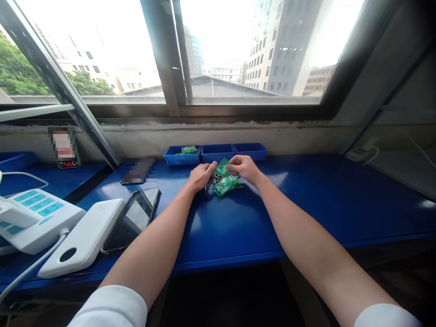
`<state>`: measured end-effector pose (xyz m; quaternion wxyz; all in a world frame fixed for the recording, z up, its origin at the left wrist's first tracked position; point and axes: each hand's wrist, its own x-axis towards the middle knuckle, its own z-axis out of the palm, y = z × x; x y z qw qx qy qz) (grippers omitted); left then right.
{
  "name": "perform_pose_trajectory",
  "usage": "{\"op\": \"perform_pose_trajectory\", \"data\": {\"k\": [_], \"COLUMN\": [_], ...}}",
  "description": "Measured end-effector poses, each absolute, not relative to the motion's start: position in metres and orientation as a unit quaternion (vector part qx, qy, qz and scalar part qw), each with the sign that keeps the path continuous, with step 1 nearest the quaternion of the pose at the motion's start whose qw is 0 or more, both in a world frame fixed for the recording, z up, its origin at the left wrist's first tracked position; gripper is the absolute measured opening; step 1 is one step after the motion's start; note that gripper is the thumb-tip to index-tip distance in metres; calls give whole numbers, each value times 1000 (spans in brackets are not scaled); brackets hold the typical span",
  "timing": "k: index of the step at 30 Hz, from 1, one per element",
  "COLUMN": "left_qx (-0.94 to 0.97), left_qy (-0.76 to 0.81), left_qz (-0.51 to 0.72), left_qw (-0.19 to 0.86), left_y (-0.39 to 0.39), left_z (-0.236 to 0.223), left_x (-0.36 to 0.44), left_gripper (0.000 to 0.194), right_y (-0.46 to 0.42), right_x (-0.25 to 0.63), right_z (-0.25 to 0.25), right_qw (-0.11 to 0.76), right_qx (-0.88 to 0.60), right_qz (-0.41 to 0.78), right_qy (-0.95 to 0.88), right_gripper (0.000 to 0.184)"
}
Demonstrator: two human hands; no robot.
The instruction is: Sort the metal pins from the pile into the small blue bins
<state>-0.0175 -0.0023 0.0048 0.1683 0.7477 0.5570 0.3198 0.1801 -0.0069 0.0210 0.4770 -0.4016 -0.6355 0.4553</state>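
On the blue table, a small pile of dark screws lies between my hands, along with green clear-plastic bags. My right hand pinches the edge of the upper green bag between thumb and fingers. A second green bag rests on the table just in front of it. My left hand is at the left side of the pile, fingers drawn together, its fingertips close to the screws and the upper bag. What these fingers hold, if anything, is too small to make out.
Behind the pile stand three joined blue bins; the left bin contains green bags. To the left lie a phone, a white power bank and a power strip with cables. A window is behind the table.
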Motion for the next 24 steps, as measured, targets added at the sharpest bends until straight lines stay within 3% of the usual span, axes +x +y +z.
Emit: {"op": "perform_pose_trajectory", "data": {"k": [7,13,24], "left_qx": [773,772,733], "left_qy": [472,418,427], "left_qz": [405,462,485], "left_qw": [127,124,213], "left_y": [-5,-8,-9], "left_z": [7,8,5], "left_x": [-11,-6,1], "left_gripper": [44,20,29], "right_y": [-1,-6,5], "right_x": [174,166,167], "right_z": [15,15,5], "right_qw": [554,547,551], "right_qx": [-387,-336,-375], "right_qz": [470,483,387], "right_qy": [-568,-595,-638], "right_gripper": [43,21,20]}}
